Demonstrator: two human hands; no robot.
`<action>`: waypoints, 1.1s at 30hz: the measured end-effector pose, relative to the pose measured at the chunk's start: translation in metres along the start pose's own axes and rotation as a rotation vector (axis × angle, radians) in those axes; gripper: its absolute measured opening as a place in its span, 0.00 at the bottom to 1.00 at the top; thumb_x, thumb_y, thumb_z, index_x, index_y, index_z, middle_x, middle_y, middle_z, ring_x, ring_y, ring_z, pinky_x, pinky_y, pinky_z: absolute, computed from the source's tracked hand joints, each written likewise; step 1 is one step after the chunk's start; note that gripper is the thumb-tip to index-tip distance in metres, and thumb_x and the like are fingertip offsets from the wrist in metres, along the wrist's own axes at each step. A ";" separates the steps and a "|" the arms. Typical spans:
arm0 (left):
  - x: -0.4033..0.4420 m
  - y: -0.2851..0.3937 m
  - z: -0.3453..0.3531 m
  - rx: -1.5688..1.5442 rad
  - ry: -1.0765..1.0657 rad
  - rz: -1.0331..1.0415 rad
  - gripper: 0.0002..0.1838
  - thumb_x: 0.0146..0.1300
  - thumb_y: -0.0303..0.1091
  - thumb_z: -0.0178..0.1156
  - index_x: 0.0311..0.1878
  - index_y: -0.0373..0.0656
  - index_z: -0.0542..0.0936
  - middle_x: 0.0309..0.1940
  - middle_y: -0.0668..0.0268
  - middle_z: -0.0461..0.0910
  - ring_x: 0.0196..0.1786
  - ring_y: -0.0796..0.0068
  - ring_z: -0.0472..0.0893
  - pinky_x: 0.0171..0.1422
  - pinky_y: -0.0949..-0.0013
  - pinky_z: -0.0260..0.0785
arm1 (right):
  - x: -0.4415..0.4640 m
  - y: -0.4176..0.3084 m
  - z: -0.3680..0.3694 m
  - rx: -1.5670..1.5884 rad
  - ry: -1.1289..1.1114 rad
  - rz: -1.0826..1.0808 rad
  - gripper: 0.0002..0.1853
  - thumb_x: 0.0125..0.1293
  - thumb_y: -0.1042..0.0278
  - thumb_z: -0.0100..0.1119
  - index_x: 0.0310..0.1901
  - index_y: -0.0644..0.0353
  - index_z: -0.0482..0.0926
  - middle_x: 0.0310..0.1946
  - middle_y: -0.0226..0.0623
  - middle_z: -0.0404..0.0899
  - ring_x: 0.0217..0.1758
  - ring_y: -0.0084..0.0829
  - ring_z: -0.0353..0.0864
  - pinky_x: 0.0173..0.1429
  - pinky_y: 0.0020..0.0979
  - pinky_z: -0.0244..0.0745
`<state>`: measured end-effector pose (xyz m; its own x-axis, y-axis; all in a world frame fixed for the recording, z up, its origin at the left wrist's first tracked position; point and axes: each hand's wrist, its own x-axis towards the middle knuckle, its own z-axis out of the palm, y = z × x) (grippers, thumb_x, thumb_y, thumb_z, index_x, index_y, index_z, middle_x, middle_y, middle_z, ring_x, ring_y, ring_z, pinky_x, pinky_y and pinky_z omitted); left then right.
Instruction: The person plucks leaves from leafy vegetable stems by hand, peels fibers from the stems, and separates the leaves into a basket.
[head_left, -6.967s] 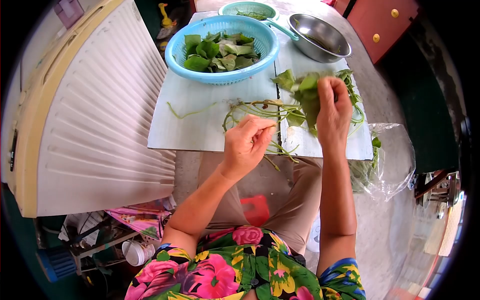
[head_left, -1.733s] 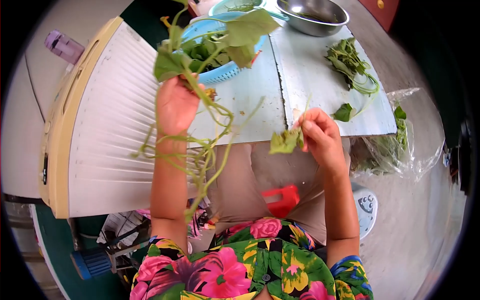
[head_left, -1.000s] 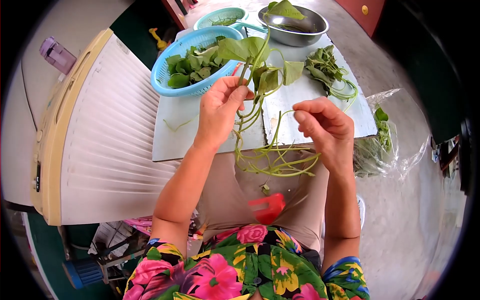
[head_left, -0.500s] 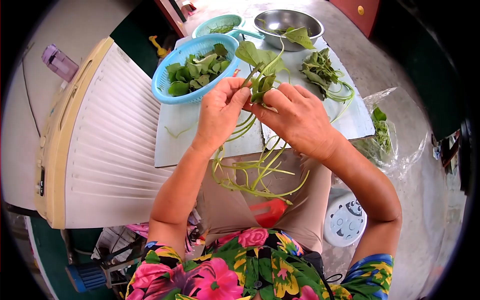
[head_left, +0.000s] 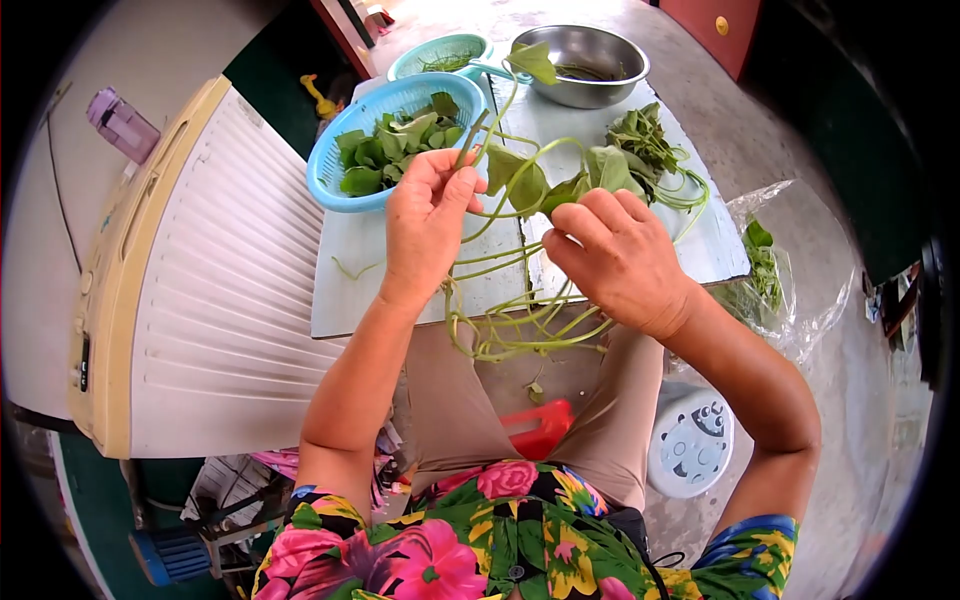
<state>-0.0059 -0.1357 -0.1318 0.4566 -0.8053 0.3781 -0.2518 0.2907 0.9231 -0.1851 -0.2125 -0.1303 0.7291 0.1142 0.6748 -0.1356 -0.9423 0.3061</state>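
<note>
Long leafy green stems (head_left: pixel 530 318) stretch between my hands and dangle below the near edge of the board. My left hand (head_left: pixel 425 215) pinches several of them between thumb and fingers, one tall stem rising with a leaf (head_left: pixel 533 62) at its tip. My right hand (head_left: pixel 630 250) is closed around the leafy part to the right, its broad leaves (head_left: pixel 612 172) showing above the knuckles. What lies inside the right fingers is partly hidden. Just beyond my left hand sits a blue plastic basket (head_left: pixel 325 165) of plucked leaves (head_left: pixel 400 140).
On the pale tabletop (head_left: pixel 365 295) are a steel bowl (head_left: pixel 590 95), a green basket (head_left: pixel 405 65) and a pile of greens (head_left: pixel 645 140). A clear plastic bag (head_left: pixel 800 270) holding greens is at right. Below stands a white stool (head_left: pixel 690 450); a ribbed white panel (head_left: pixel 220 280) borders the left.
My hands have moved apart, the right one going right and down with leaves in it. The stems are now drawn out between them. A small leafy bit shows below the hanging stems.
</note>
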 end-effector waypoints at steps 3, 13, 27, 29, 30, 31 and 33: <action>-0.001 0.000 0.000 0.003 0.012 0.059 0.09 0.60 0.30 0.53 0.42 0.37 0.71 0.29 0.67 0.76 0.27 0.86 0.72 0.25 0.85 0.59 | -0.002 0.004 -0.002 0.001 -0.091 0.130 0.02 0.44 0.69 0.53 0.18 0.53 0.71 0.33 0.27 0.65 0.43 0.26 0.65 0.45 0.28 0.61; -0.002 0.010 0.001 -0.070 -0.005 0.192 0.07 0.61 0.26 0.51 0.42 0.35 0.70 0.27 0.67 0.75 0.28 0.84 0.71 0.35 0.82 0.66 | -0.008 0.024 0.008 0.203 -0.275 0.257 0.04 0.53 0.71 0.50 0.24 0.58 0.72 0.22 0.31 0.76 0.33 0.31 0.75 0.52 0.33 0.61; 0.004 0.004 -0.002 -0.102 0.001 0.207 0.07 0.61 0.26 0.50 0.42 0.36 0.70 0.25 0.67 0.75 0.24 0.86 0.68 0.30 0.84 0.62 | -0.024 0.027 0.028 0.325 -0.051 0.550 0.03 0.52 0.72 0.50 0.27 0.61 0.73 0.19 0.37 0.75 0.25 0.36 0.74 0.40 0.32 0.67; 0.006 0.005 -0.005 -0.106 0.036 0.204 0.07 0.61 0.26 0.50 0.42 0.37 0.70 0.25 0.67 0.75 0.24 0.86 0.68 0.29 0.84 0.61 | -0.023 0.029 0.023 0.545 -0.037 0.768 0.04 0.54 0.72 0.50 0.29 0.63 0.73 0.20 0.38 0.75 0.23 0.33 0.73 0.37 0.29 0.67; 0.006 0.005 -0.007 -0.111 0.071 0.199 0.07 0.61 0.26 0.50 0.42 0.37 0.71 0.25 0.67 0.75 0.23 0.87 0.67 0.27 0.85 0.60 | -0.023 0.030 0.021 0.766 -0.023 0.986 0.06 0.55 0.71 0.50 0.31 0.64 0.74 0.20 0.38 0.75 0.22 0.30 0.72 0.34 0.27 0.68; 0.006 0.009 -0.009 -0.110 0.100 0.158 0.07 0.61 0.26 0.50 0.42 0.37 0.71 0.24 0.68 0.75 0.22 0.88 0.66 0.25 0.85 0.58 | -0.026 0.033 0.021 0.850 0.014 1.036 0.08 0.58 0.69 0.50 0.33 0.65 0.74 0.22 0.36 0.74 0.23 0.21 0.69 0.30 0.22 0.66; 0.009 0.009 -0.012 -0.142 0.111 0.141 0.07 0.61 0.27 0.50 0.42 0.37 0.71 0.24 0.68 0.75 0.22 0.88 0.65 0.24 0.85 0.57 | -0.032 0.038 0.022 0.962 0.106 1.060 0.07 0.60 0.70 0.48 0.33 0.65 0.73 0.25 0.29 0.74 0.27 0.16 0.67 0.33 0.20 0.65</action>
<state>0.0059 -0.1338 -0.1196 0.5186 -0.6920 0.5021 -0.2006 0.4724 0.8582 -0.1988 -0.2586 -0.1546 0.5147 -0.7819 0.3519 -0.0442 -0.4341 -0.8998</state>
